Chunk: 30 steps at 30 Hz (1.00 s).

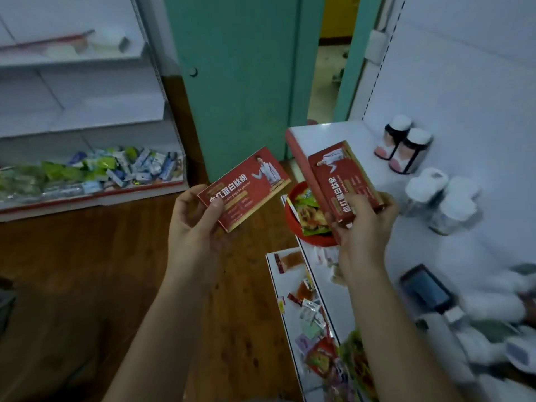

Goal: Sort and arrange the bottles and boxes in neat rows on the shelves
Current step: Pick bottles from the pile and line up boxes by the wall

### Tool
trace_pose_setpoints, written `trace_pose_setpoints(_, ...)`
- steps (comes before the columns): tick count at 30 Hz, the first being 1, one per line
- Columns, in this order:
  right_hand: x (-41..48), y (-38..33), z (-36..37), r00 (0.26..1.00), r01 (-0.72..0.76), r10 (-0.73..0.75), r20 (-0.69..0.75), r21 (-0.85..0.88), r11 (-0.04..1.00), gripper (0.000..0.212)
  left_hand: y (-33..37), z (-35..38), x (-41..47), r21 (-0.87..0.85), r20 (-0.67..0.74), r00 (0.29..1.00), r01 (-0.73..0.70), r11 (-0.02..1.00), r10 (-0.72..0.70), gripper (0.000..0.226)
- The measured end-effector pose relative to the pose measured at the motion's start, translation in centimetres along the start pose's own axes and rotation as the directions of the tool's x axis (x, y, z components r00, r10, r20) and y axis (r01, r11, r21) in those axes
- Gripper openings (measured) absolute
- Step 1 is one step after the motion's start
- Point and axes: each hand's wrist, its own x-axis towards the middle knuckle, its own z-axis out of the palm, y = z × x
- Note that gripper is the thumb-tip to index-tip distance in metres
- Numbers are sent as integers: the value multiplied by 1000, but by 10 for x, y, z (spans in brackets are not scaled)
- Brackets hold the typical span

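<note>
Red cardboard sits in both hands in the head view. The left grip pinches a flat red box by its lower left end, with the thumb on the printed face and the fingers behind. This box slants up to the right above the wooden floor, well apart from any shelf.

The right grip is closed round the near end of a second red box with the same print, thumb across its face. That box points away from the person and lies over the front edge of the white shelf, near the shelf's left corner. I cannot tell whether it rests on the shelf or is held just above it. The two boxes are near each other but do not touch.

Toward the back edge of the same shelf stand two dark bottles with white caps, touching one another. Nearer the person is a cluster of white-capped bottles, just beside the right grip. Further along the shelf's right part the things are too blurred to name.

Below the shelf's front edge, between the two boxes, a red bowl holds snack packets. A lower shelf carries scattered sachets. At the left, another shelf unit has a bin of green and blue packets
</note>
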Motion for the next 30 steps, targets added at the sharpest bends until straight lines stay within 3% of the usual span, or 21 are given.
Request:
trace_pose_setpoints(4, 54, 8, 23, 998, 13, -10, -67, 42, 999, 33, -9, 38, 74, 48, 91, 996, -4, 999, -1, 37)
trace_pose_setpoints(9, 133, 22, 28, 967, 61, -41, -253, 72, 996, 28, -43, 99, 181, 117, 233, 971, 21, 993, -48, 35)
trace_pose_setpoints(13, 194, 30, 39, 854, 287, -327, -404, -159, 945, 33, -67, 158, 276, 205, 409, 907, 12, 979, -97, 39)
trace_pose_setpoints(16, 234, 14, 57, 748, 415, -567, -345, -424, 805, 44, -74, 209, 350, 344, 559, 826, -154, 926, -71, 44)
trace_pose_setpoints(19, 273, -23, 76, 739, 405, -651, -173, -658, 635, 50, -72, 269, 412, 431, 737, 673, -398, 810, -61, 46)
trace_pose_setpoints(21, 305, -48, 89, 729, 298, -680, -80, -857, 420, 49, -75, 312, 448, 402, 852, 522, -602, 690, -41, 49)
trace_pose_setpoints(24, 352, -71, 107, 744, 214, -667, 43, -961, 177, 46, -84, 374, 483, 259, 962, 266, -837, 482, -54, 52)
trace_pose_setpoints(27, 393, -70, 112, 822, 137, -556, 119, -991, -9, 44, -99, 418, 494, 126, 986, 77, -925, 358, -150, 54)
trace_pose_setpoints(30, 414, -53, 108, 868, -40, -493, 61, -981, -192, 38, -125, 435, 496, 18, 962, -86, -927, 374, -259, 50)
